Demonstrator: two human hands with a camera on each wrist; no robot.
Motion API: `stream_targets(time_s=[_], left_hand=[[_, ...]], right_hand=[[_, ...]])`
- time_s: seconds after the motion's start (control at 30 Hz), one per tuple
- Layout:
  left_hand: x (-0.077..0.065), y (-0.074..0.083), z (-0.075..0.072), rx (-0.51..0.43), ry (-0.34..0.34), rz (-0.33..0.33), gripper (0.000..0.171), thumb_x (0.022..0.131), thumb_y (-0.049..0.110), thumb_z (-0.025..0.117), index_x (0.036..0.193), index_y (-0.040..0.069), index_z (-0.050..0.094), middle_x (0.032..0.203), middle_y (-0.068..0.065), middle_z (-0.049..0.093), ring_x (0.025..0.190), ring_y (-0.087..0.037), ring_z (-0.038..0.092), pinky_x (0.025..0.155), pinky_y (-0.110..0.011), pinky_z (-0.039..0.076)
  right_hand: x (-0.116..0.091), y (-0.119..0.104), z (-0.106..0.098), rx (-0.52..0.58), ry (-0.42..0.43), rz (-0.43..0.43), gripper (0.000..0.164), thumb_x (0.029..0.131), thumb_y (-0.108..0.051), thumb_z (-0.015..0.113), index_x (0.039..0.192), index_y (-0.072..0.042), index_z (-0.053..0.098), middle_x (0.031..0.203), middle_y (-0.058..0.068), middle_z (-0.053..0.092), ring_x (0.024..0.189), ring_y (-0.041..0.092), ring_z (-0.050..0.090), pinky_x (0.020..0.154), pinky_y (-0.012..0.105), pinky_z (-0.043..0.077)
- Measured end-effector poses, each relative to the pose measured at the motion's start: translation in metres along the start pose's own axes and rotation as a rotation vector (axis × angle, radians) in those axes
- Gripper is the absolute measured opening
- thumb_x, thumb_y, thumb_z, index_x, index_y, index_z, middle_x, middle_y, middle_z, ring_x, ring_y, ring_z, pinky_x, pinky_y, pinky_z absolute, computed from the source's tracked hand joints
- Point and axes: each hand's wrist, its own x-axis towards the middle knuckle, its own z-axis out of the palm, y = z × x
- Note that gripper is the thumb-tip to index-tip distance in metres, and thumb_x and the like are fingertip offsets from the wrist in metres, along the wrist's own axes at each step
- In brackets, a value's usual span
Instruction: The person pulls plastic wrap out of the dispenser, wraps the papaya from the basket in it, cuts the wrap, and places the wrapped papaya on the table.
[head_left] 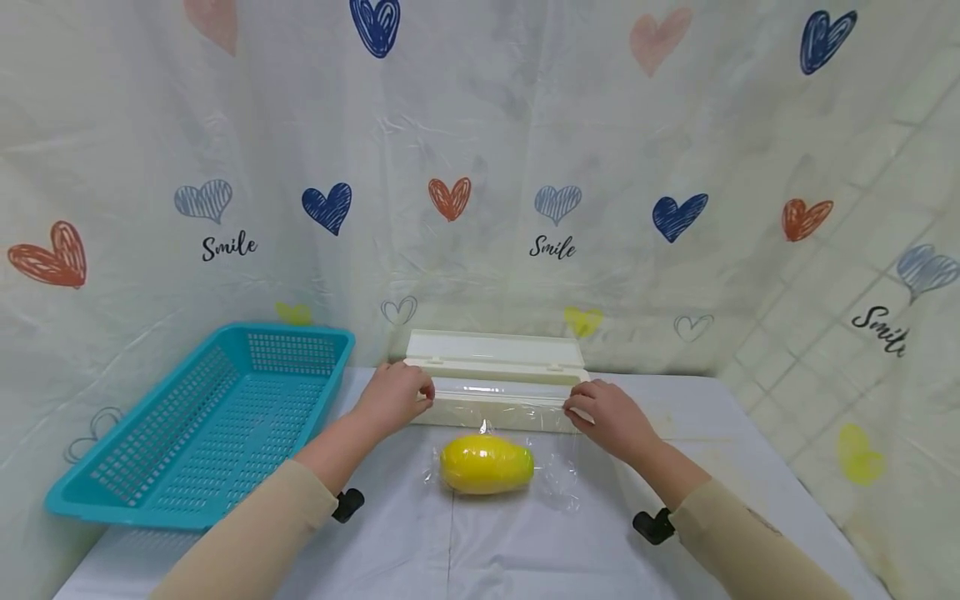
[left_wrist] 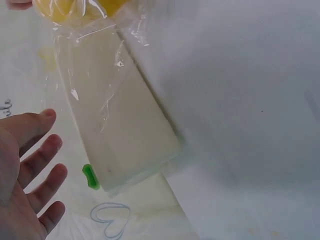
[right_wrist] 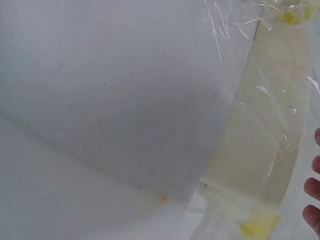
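A cream cling film dispenser (head_left: 495,346) stands against the back with its lid raised. My left hand (head_left: 390,398) is at its left front, thumb and index finger pinching the edge of the clear cling film (head_left: 517,414). At the other end my right hand (head_left: 609,419) pinches the film's right side. Between my forearms lies a yellow oblong fruit (head_left: 486,464), greenish at its right end, under loose film. In the left wrist view the left hand's other fingers (left_wrist: 47,195) are spread. The right wrist view shows only fingertips (right_wrist: 312,189) at its edge.
A blue-green perforated basket (head_left: 247,417) sits on the left of the white-covered table (head_left: 525,550). Behind hangs a pale curtain (head_left: 480,125) printed with hearts. A green tab (left_wrist: 91,176) shows at the dispenser's left end. Black wrist cameras (head_left: 654,527) hang beneath the wrists.
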Motion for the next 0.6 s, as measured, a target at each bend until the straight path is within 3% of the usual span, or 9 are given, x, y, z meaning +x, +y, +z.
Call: stream_targets(time_s=[0.17, 0.6], left_hand=[[-0.009, 0.0, -0.003, -0.013, -0.001, 0.018, 0.006, 0.086, 0.027, 0.078, 0.083, 0.026, 0.073, 0.085, 0.013, 0.065, 0.09, -0.016, 0.052, 0.085, -0.036, 0.037], [-0.041, 0.009, -0.016, -0.027, -0.001, 0.079, 0.008, 0.088, 0.029, 0.077, 0.085, 0.028, 0.069, 0.081, 0.017, 0.06, 0.086, -0.011, 0.051, 0.089, -0.037, 0.041]], right_hand=[[-0.007, -0.006, -0.008, 0.013, 0.007, 0.002, 0.017, 0.076, -0.009, 0.084, 0.088, -0.016, 0.074, 0.088, -0.002, 0.067, 0.082, 0.019, 0.062, 0.073, 0.037, 0.055], [-0.021, -0.026, -0.027, 0.035, -0.076, 0.089, 0.014, 0.08, -0.012, 0.082, 0.089, -0.018, 0.074, 0.092, -0.005, 0.068, 0.089, 0.017, 0.063, 0.08, 0.037, 0.056]])
